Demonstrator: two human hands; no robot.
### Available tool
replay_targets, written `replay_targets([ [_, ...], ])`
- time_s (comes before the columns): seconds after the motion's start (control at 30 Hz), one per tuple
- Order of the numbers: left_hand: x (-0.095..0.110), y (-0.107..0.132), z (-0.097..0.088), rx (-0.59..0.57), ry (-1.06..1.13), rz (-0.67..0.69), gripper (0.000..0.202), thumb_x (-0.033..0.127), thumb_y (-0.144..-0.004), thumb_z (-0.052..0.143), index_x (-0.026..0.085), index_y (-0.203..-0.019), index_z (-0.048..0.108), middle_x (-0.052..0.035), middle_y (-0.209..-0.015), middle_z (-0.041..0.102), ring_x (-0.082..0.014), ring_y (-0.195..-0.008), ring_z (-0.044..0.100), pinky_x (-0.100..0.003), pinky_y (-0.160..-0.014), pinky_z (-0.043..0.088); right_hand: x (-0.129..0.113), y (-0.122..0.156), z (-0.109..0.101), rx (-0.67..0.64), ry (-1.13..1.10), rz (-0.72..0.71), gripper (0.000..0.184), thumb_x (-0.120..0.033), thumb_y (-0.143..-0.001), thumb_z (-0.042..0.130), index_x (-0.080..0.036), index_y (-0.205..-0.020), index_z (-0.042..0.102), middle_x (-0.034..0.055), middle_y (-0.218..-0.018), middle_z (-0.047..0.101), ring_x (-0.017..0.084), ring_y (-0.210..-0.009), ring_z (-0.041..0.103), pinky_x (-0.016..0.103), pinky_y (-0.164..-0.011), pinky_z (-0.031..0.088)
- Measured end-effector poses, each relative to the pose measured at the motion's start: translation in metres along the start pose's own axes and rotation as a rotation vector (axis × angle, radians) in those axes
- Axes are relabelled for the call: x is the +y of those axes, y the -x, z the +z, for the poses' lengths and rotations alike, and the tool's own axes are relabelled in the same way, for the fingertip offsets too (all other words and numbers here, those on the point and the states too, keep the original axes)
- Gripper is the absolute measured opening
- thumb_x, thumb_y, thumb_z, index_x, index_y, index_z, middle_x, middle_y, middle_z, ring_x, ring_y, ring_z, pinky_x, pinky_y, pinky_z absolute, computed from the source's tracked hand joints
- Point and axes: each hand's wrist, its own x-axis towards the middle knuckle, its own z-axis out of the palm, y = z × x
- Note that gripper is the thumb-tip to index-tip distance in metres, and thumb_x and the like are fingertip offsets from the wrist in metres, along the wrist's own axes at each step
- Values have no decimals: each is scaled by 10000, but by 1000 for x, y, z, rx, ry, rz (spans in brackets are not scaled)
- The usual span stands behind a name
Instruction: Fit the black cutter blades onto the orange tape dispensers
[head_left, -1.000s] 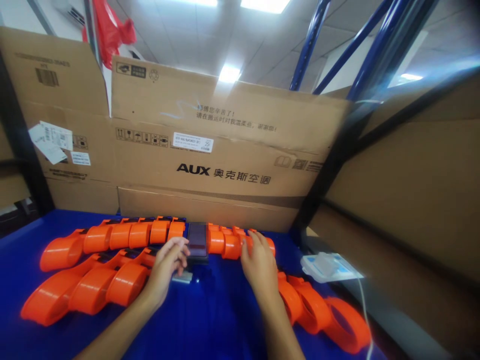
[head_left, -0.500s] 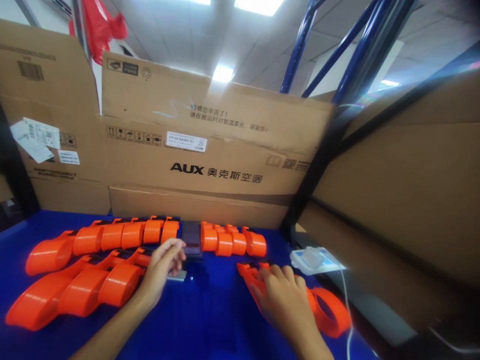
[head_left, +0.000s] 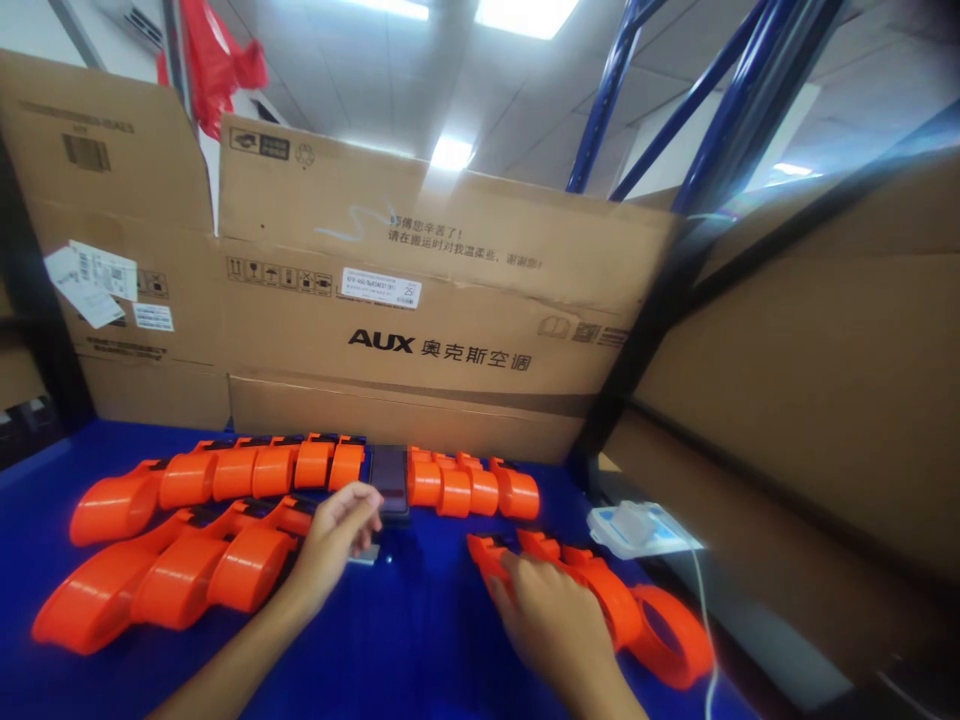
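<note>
My right hand [head_left: 553,612] is closed round an orange plastic loop [head_left: 486,556] at the right of the blue tabletop. Its fingertips are hidden behind the loop and the hand itself. Close beside it lie more orange loops [head_left: 670,632], partly covered by the hand. My left hand [head_left: 343,528] hovers nearer the middle, thumb and fingers curled together; whatever may be between them cannot be made out. Just under it lies a small flat grey piece [head_left: 366,554]. Left of that hand are two rows of orange loops [head_left: 247,565] with black parts at their tops.
A dark rectangular device [head_left: 389,478] stands at the back, with another group of orange loops [head_left: 517,492] to its right. A clear plastic case [head_left: 637,530] with a white cable sits at the right edge. Cardboard [head_left: 420,390] walls the back, beside a dark rack post [head_left: 626,370].
My right hand has shifted slightly left with an orange loop, opening a gap from the loops beside it. My left hand keeps nearly the same pose. The view has moved a little.
</note>
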Motion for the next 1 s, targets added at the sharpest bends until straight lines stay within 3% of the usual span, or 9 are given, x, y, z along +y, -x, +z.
replay_targets([
  [0.1,0,0,3,-47,8,-24,310,483,-818,697,187,-910,682,-11,-681,636,-110,-460,521,-201,-418,353,-5,-1,-11,57,12,-7,168,-307,-918,546,-238,-905,699,86,-837,729,261,-755,706,284,-554,415],
  [0.23,1,2,8,-123,39,-74,306,438,-777,747,181,-939,716,-52,-741,691,-145,-528,586,-214,-443,391,-24,0,-35,242,-29,-34,199,-341,-927,520,-246,-860,681,79,-838,721,247,-749,680,281,-527,390],
  [0.37,9,5,12,-144,71,-67,438,356,-743,800,205,-1146,722,-129,-1054,742,-236,-873,680,-274,-648,521,-55,-2,-54,403,-100,-147,222,-355,-946,493,-246,-852,662,81,-870,711,257,-794,652,308,-586,435],
  [0.47,12,8,13,-152,122,-60,495,355,-761,795,229,-1230,696,-128,-1191,717,-284,-1089,650,-331,-829,533,-82,-9,-55,426,-153,-247,186,-324,-947,505,-236,-908,664,90,-905,702,267,-840,637,334,-644,466],
  [0.57,8,8,11,-49,209,-108,484,389,-757,802,225,-1201,704,-110,-1183,725,-291,-1082,667,-332,-822,539,-108,-15,-46,417,-202,-321,138,-233,-918,529,-219,-928,665,101,-910,688,272,-850,623,355,-689,488],
  [0.7,0,5,8,228,309,-148,404,401,-733,831,221,-1081,732,-67,-1095,749,-257,-1069,678,-313,-860,539,-129,-15,-35,420,-375,-420,184,-277,-925,548,-196,-1038,668,111,-982,685,260,-890,624,357,-757,514],
  [0.8,0,2,6,350,299,-110,363,400,-708,848,211,-1002,748,-48,-1028,758,-234,-1040,683,-307,-898,527,-127,-18,-34,464,-559,-495,264,-323,-943,537,-201,-1147,653,102,-1067,693,253,-960,636,355,-832,512],
  [0.9,3,-2,6,274,321,-91,383,427,-700,841,194,-992,758,-54,-1017,770,-245,-1016,685,-329,-910,519,-110,-33,-33,560,-685,-447,234,-284,-979,465,-193,-1021,677,92,-972,708,225,-890,648,326,-809,495],
  [1.0,6,-3,10,171,333,-101,430,445,-724,821,189,-1062,749,-85,-1126,757,-278,-1098,663,-366,-963,495,-90,-54,-24,595,-676,-349,321,-292,-1014,408,-191,-834,653,68,-819,682,199,-784,633,291,-722,463],
])
